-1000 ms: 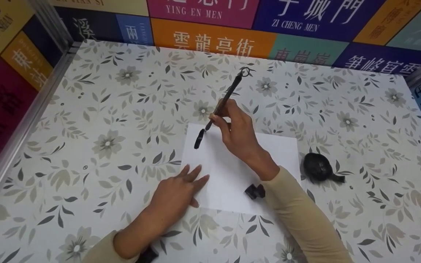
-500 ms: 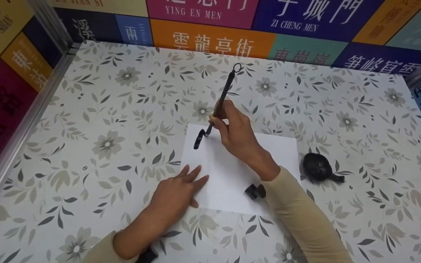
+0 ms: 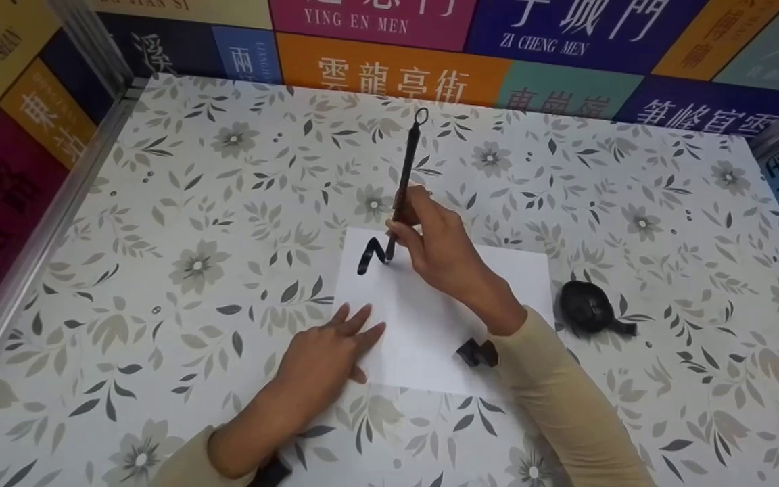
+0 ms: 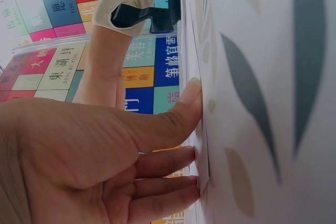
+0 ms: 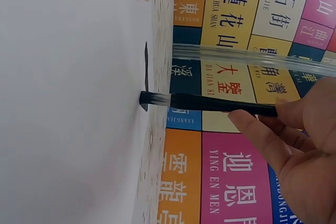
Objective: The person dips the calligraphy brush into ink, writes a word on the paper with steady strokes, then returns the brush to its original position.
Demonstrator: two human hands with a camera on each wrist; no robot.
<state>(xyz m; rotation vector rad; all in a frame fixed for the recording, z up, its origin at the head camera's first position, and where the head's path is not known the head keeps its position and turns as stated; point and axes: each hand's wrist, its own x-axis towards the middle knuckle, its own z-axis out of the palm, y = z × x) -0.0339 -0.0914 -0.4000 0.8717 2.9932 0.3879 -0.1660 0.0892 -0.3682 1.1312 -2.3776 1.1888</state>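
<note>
My right hand (image 3: 440,247) pinches a dark ink brush (image 3: 406,176) that stands nearly upright, a hanging loop at its top end. Its black-tipped bristles (image 5: 155,98) meet the white sheet of paper (image 3: 423,325) in the right wrist view. A thick black zigzag stroke (image 3: 370,253) runs from the sheet's upper left to the brush tip. My left hand (image 3: 325,358) lies with fingers spread on the paper's left edge. In the left wrist view its thumb (image 4: 181,103) and fingertips press down at the sheet's edge.
A round black dish with a short handle (image 3: 587,308) sits right of the paper. At the right sleeve (image 3: 565,392) is a black wrist-worn device (image 3: 477,352). The floral-patterned tabletop (image 3: 159,338) ends at colourful panels with Chinese characters (image 3: 396,74).
The right hand has drawn the brush slightly down and right, tilting it more upright. The black stroke has grown from a short bar into a peaked zigzag. The left hand stays put.
</note>
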